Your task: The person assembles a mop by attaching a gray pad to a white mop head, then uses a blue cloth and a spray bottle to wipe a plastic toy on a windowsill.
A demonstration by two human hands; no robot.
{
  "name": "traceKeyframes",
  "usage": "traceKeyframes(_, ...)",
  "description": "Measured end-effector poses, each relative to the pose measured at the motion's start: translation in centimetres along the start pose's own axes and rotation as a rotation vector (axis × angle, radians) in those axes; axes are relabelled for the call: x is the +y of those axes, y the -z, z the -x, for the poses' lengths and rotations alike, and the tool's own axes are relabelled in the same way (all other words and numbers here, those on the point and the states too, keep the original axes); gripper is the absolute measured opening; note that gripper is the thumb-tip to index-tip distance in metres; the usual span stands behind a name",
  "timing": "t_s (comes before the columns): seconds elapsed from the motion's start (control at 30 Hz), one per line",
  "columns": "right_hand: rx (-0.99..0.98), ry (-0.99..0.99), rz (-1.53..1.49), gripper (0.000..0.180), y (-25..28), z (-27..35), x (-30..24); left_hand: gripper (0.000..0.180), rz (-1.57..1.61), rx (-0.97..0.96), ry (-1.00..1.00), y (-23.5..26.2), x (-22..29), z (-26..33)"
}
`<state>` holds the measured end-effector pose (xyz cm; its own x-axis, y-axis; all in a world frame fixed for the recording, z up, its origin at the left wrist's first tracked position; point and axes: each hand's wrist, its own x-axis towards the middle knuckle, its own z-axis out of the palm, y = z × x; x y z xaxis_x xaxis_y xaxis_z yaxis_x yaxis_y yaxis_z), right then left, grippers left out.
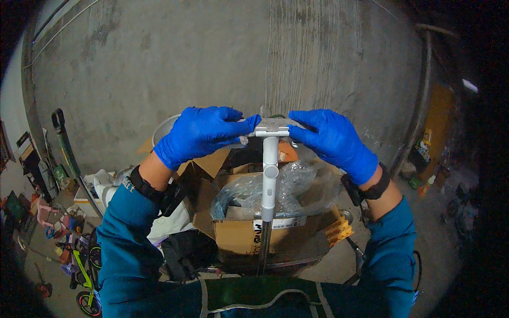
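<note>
Upright in front of me stands a mop, with a white plastic neck (269, 183) joined to a shiny metal pole (264, 241). At its top a white clip bar (272, 132) carries a grey, fuzzy mop pad (274, 123). My left hand (207, 132), in a blue glove, is closed on the pad's left end, fingers and thumb pinching it. Gloved the same way, my right hand (335, 142) grips the right end. Most of the pad's two ends are hidden behind my fingers.
Below the mop is an open cardboard box (236, 233) with clear plastic wrap (297, 183) inside. A long-handled tool (66, 148) leans at the left, near a small green bike (82, 273) and scattered clutter. A concrete wall (212, 58) rises behind.
</note>
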<state>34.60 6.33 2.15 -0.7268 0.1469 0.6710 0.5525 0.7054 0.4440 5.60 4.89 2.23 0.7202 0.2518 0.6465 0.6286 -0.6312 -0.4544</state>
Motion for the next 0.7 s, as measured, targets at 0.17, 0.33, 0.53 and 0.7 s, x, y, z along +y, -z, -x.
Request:
traceKeyframes(0.17,-0.005,-0.077,0.006,0.03,0.1,-0.4,0.1,0.034,0.182,0.003,0.055,-0.4,-0.9,0.1)
traceKeyframes(0.33,-0.035,-0.013,0.045,0.033,0.3,-0.5,0.2,0.029,0.148,-0.004,0.034,-0.5,-0.8,0.4)
traceKeyframes(0.53,-0.078,-0.1,0.017,0.037,-0.2,-0.1,0.0,0.026,0.164,-0.019,0.054,0.0,0.0,0.5)
traceKeyframes(0.7,-0.084,-0.112,-0.026,0.037,-0.4,0.4,0.1,0.022,0.116,-0.059,0.096,0.9,1.1,0.5)
